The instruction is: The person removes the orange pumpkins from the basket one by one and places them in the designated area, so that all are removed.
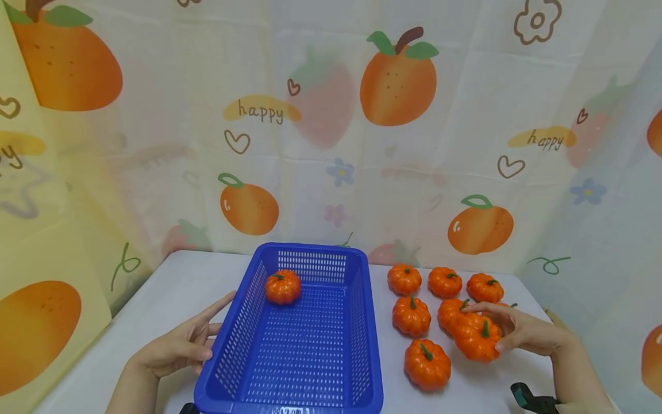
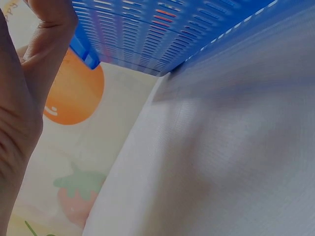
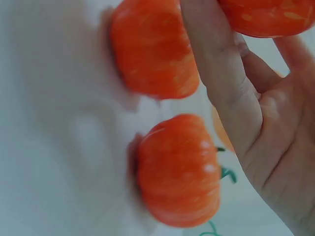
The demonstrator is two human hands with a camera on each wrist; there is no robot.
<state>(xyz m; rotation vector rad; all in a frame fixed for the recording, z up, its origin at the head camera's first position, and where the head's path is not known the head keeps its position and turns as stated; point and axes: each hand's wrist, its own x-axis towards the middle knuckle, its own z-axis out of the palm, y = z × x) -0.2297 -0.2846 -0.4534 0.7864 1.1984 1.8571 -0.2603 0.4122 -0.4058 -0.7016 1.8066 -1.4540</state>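
Note:
A small orange pumpkin (image 1: pixel 476 338) with a green stem is gripped between the thumb and fingers of my right hand (image 1: pixel 522 329). In the right wrist view that held pumpkin (image 3: pixel 273 17) is off the table, cut by the top edge. My left hand (image 1: pixel 178 345) rests against the left side of a blue plastic basket (image 1: pixel 376 356), thumb near the rim and index finger extended. One pumpkin (image 1: pixel 283 287) sits in the basket's far left part. The left wrist view has the basket's slotted wall (image 2: pixel 142 37) beside the fingers.
Several more pumpkins stand right of the basket, among them a near one (image 1: pixel 427 365) and a far one (image 1: pixel 404 279). One is partly hidden behind the held pumpkin. A printed curtain (image 1: pixel 320 172) hangs behind the white table (image 1: pixel 201 270).

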